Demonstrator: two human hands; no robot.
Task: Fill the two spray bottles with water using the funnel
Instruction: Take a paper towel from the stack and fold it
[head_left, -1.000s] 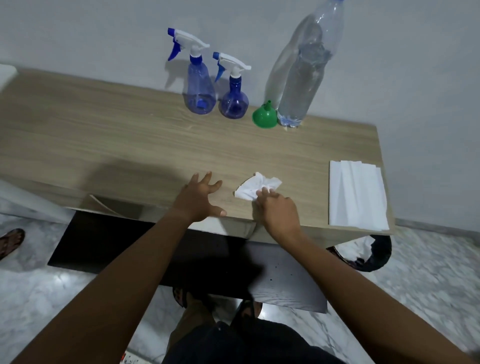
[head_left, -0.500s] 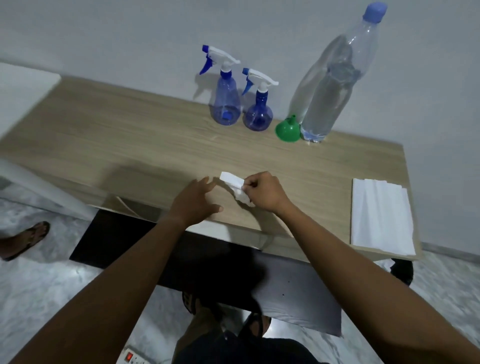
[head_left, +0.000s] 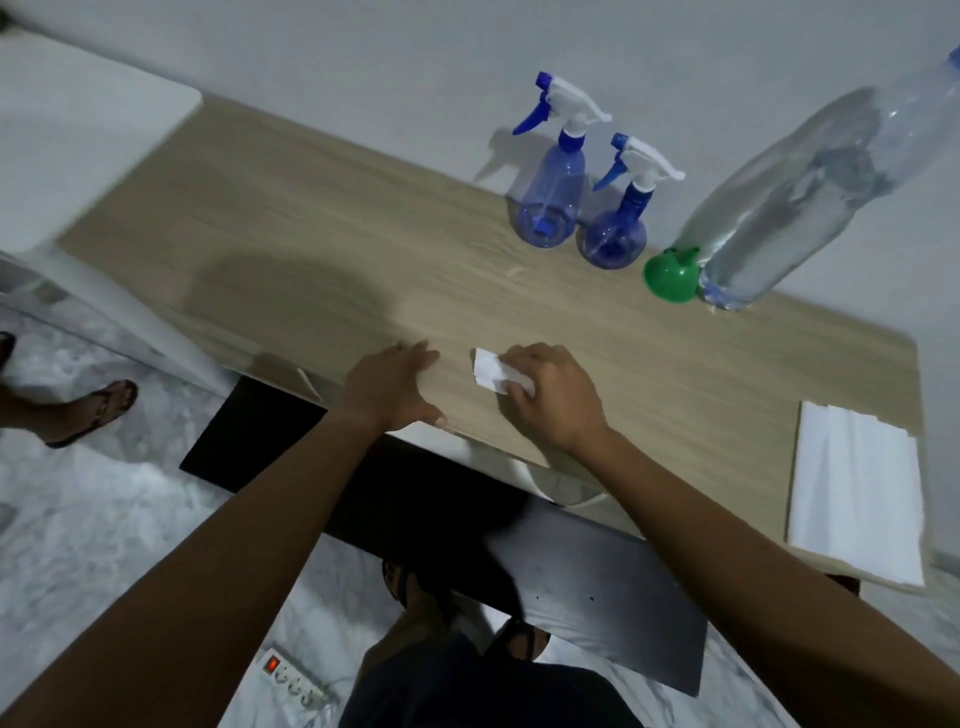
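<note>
Two blue spray bottles stand side by side at the back of the wooden table (head_left: 322, 244), the taller one (head_left: 551, 203) to the left of the rounder one (head_left: 616, 232). A green funnel (head_left: 670, 274) lies to their right, against a large clear water bottle (head_left: 789, 208). Near the front edge my right hand (head_left: 553, 397) presses a small white tissue (head_left: 488, 370) onto the tabletop. My left hand (head_left: 392, 387) rests flat beside it, fingers spread, holding nothing.
A stack of white tissues (head_left: 857, 491) lies at the table's front right corner. A white surface (head_left: 78, 150) adjoins the table on the left. Another person's sandalled foot (head_left: 91, 408) and a power strip (head_left: 296, 686) are on the marble floor.
My right hand has slid the tissue leftward along the front of the table, towards my left hand. The camera has swung left, so the bottles now appear further right.
</note>
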